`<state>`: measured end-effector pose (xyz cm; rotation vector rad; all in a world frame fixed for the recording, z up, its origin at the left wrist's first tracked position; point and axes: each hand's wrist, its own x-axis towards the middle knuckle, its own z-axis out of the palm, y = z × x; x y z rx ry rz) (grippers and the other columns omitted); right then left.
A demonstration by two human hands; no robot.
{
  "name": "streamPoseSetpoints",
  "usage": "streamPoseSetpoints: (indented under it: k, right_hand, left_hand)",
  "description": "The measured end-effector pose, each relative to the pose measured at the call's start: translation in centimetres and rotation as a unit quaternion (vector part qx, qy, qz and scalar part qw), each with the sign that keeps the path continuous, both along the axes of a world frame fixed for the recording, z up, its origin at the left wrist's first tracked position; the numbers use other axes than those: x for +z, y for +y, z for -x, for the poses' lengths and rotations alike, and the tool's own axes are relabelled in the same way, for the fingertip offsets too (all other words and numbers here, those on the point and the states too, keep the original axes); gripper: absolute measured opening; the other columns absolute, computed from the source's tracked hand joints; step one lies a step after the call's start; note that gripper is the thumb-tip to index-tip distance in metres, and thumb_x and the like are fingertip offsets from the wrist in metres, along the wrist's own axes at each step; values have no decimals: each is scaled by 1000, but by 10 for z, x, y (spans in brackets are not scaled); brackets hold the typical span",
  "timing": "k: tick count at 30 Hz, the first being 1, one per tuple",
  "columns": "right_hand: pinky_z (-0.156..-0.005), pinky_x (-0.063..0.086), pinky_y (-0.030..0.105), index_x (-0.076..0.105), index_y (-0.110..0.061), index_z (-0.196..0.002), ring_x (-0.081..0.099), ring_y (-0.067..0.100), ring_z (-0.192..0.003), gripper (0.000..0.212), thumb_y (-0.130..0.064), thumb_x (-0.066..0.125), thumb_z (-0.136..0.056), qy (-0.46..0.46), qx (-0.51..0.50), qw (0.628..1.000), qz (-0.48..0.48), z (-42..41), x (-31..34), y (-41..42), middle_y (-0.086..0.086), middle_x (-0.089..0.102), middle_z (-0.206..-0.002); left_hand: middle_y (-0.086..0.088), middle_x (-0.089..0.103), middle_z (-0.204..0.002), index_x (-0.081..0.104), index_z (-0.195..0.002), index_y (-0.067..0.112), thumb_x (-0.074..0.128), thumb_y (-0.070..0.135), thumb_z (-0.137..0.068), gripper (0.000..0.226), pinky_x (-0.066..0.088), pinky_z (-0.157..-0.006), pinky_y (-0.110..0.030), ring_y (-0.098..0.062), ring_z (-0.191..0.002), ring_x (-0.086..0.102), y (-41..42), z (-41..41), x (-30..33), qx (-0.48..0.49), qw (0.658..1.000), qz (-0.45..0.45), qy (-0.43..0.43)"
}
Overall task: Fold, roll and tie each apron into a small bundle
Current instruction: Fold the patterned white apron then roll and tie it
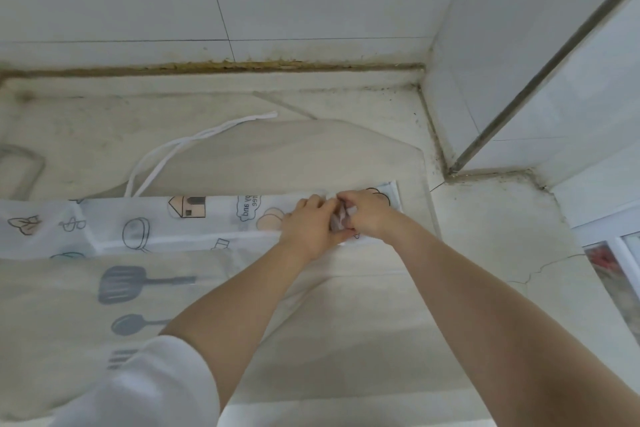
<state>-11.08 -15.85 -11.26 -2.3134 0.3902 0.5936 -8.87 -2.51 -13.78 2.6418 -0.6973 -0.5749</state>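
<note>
- Head view shows the apron (194, 218) folded into a long strip that lies across the counter (485, 253), from the left edge of the picture to near the right corner.
- My left hand (308, 225) and my right hand (367, 215) meet at the right end of the strip, fingers curled around a small crumpled part of the fabric between them.
- Both hands are grasping the apron; I think this is the beginning of the roll, so the folding seems finished and the tying is not yet done.
- The white tie (166, 152) lies loose on the far side, well apart from my hands.
- Next I should turn the end tightly toward the left and keep the edges even, because this thin, slippery-looking material may unroll.
- Another printed sheet (69, 305) lies nearer to me.
</note>
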Motion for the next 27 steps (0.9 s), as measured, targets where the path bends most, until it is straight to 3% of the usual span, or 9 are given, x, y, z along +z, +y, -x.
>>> streamPoseSetpoints:
  k: [2,4,6,10,13,16,20,24,27]
  right_hand:
    - [-100,39,34,54,-20,-128,44,25,-123,41,-10,53,-88,-10,61,995,81,1,-7,-12,3,50,-128]
    - [-104,29,36,51,-28,-129,32,25,-130,43,-14,53,-89,-37,9,984,172,5,-13,-26,1,36,-139]
    - [-104,28,34,53,-26,-123,31,26,-128,37,-12,50,-89,-58,-72,976,197,13,-19,-36,5,34,-140]
    - [-88,43,31,55,-12,-117,49,30,-105,35,2,44,-87,-76,-167,976,116,23,-24,-44,13,40,-122]
    - [-70,41,27,52,-10,-113,49,24,-87,27,-3,50,-86,-38,-231,971,47,21,-22,-53,7,46,-102]
    - [-62,42,27,43,-8,-114,51,21,-82,36,-4,62,-83,-19,-291,948,-129,11,4,-58,8,49,-95]
    - [-57,42,26,36,-13,-108,54,14,-72,41,-5,65,-80,-48,-205,950,-231,-1,42,-28,3,54,-86]
    - [-53,37,26,38,-15,-99,49,15,-64,22,-5,52,-86,-71,-204,946,-242,-15,42,22,4,51,-81]
    - [-47,39,26,38,-19,-86,47,15,-51,17,-6,49,-84,-58,-226,936,-263,-24,34,55,6,50,-76]
  left_hand:
    - [0,46,-120,49,-120,25,61,54,-80,51,42,-86,-39,-22,-117,39,-3,-1,-1,-2,1000,-8,1]
    - [1,45,-124,45,-123,25,61,47,-83,48,42,-87,-39,-22,-118,39,-2,-4,0,-4,1000,0,17]
    - [1,44,-126,42,-130,29,58,42,-87,48,41,-87,-37,-21,-119,37,2,-8,0,-15,1000,14,22]
    - [1,41,-125,44,-134,34,54,39,-92,44,42,-89,-32,-19,-120,34,7,-9,-4,-41,999,10,14]
    - [0,40,-129,43,-131,28,63,40,-84,52,40,-92,-35,-22,-121,35,0,-16,0,-30,999,-25,27]
    - [-1,43,-128,38,-132,25,71,43,-76,67,39,-89,-37,-24,-120,38,-11,-25,10,-52,994,-93,8]
    - [-2,43,-125,37,-128,21,74,42,-72,71,42,-85,-37,-24,-116,41,-11,-27,10,-40,995,-84,18]
    - [1,41,-121,39,-127,20,73,44,-69,72,43,-92,-38,-21,-114,41,7,-34,6,-67,996,-55,35]
    - [1,36,-137,49,-125,20,66,41,-79,53,41,-100,-39,-22,-124,39,36,-35,5,-134,986,-20,94]
